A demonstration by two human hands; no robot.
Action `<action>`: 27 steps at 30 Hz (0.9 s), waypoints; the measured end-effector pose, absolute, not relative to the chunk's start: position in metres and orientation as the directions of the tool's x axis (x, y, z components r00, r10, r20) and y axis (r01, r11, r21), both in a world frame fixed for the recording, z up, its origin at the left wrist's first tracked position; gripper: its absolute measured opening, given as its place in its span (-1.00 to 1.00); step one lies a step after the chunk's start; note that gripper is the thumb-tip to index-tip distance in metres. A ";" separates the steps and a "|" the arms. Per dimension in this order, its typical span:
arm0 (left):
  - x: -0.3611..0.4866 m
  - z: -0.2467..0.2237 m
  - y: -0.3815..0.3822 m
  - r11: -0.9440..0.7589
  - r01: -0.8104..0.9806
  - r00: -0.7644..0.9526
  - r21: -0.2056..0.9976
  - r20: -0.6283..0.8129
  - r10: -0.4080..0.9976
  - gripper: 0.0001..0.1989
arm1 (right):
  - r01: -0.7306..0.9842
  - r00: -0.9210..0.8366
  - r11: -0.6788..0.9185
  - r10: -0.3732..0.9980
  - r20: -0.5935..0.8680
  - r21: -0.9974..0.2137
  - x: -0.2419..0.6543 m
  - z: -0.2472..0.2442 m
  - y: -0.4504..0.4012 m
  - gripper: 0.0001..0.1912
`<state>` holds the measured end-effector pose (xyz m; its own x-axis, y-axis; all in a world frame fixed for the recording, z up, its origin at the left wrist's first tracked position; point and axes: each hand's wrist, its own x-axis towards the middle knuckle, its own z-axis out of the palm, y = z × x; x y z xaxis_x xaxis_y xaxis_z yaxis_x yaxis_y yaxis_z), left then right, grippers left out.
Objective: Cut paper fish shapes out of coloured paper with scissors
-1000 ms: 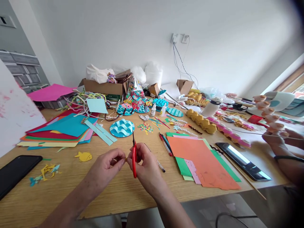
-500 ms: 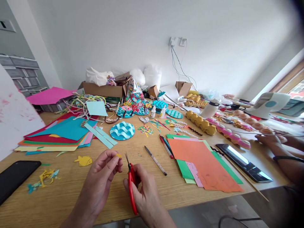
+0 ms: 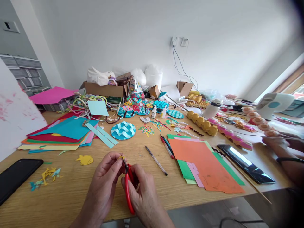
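My left hand (image 3: 106, 180) pinches a small yellow paper piece (image 3: 121, 156), mostly covered by its fingers. Red-handled scissors (image 3: 128, 190) are in my right hand (image 3: 144, 193), with their blades at the yellow piece beside my left fingertips. A yellow paper fish (image 3: 85, 159) lies on the wooden table (image 3: 180, 199) to the left of my hands. Farther left are yellow and blue paper scraps (image 3: 47, 176).
A black phone (image 3: 20, 175) sits at the left edge. Stacked coloured paper (image 3: 59, 129) is behind it. A pen (image 3: 156, 160), orange paper (image 3: 204, 164) and a tablet (image 3: 245, 164) lie rightward. Another person's hand (image 3: 276, 144) is at far right.
The scissors have moved left and up to the yellow piece, bringing my right hand close to my left. The view has shifted slightly.
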<state>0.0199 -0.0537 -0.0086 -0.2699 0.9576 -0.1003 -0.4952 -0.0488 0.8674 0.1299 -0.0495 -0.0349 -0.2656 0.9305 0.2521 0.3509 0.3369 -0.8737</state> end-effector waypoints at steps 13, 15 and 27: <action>0.015 -0.012 -0.055 -0.048 -0.406 -0.213 0.912 -0.043 0.976 -0.87 | 0.345 -0.275 0.338 0.928 0.250 -0.876 0.135 -0.033 -0.050 -0.85; 0.013 -0.011 -0.055 -0.041 -0.379 -0.201 0.924 -0.039 0.979 -0.87 | 0.350 -0.281 0.346 0.925 0.254 -0.871 0.135 -0.032 -0.051 -0.83; 0.010 -0.004 -0.059 -0.031 -0.321 -0.186 0.946 -0.031 0.982 -0.87 | 0.355 -0.261 0.316 0.937 0.231 -0.880 0.136 -0.027 -0.055 -0.77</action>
